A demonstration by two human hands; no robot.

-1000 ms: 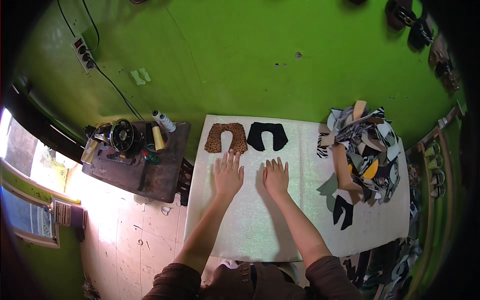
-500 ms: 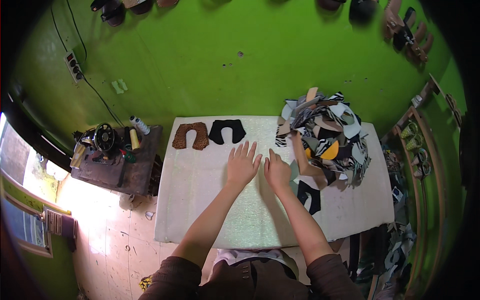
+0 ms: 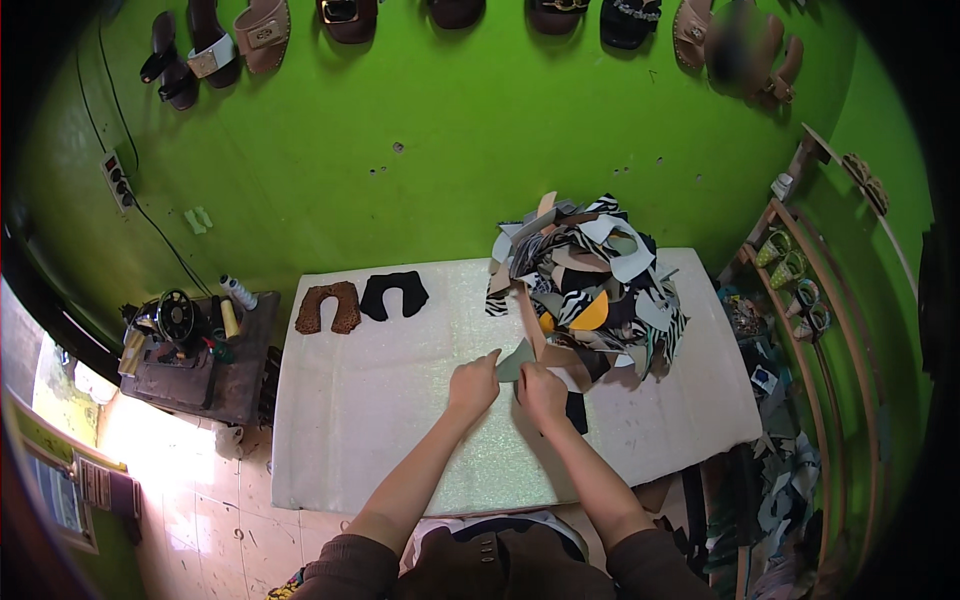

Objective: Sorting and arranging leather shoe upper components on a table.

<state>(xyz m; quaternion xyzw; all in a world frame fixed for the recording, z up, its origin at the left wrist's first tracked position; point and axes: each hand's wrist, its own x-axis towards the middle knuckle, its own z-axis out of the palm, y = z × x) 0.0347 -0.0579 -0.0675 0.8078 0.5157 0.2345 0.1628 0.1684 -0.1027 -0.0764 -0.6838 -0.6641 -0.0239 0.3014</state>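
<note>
A grey-green material scrap (image 3: 516,362) is pinched between my two hands over the middle of the white-covered table (image 3: 350,430). My left hand (image 3: 474,386) is closed on its left edge, and my right hand (image 3: 542,394) grips its right side. Just beyond them rises a heap of scraps (image 3: 590,285), with zebra-striped, black, tan, grey and yellow pieces. A black piece (image 3: 576,412) lies partly hidden by my right hand. Toward the far left lie a brown spotted U-shaped piece (image 3: 344,295) and a black U-shaped piece (image 3: 411,290), side by side.
A sewing machine (image 3: 176,316) stands on a dark table (image 3: 215,385) at the left, with thread cones (image 3: 238,293). Sandals (image 3: 263,35) hang along the green wall. At the right are a wooden rack (image 3: 800,350) with shoes and more scraps (image 3: 785,480) below.
Both hands have closed on the grey-green scrap; before, they were open above the table. The scrap now sits between them. The view has shifted to the right and up.
</note>
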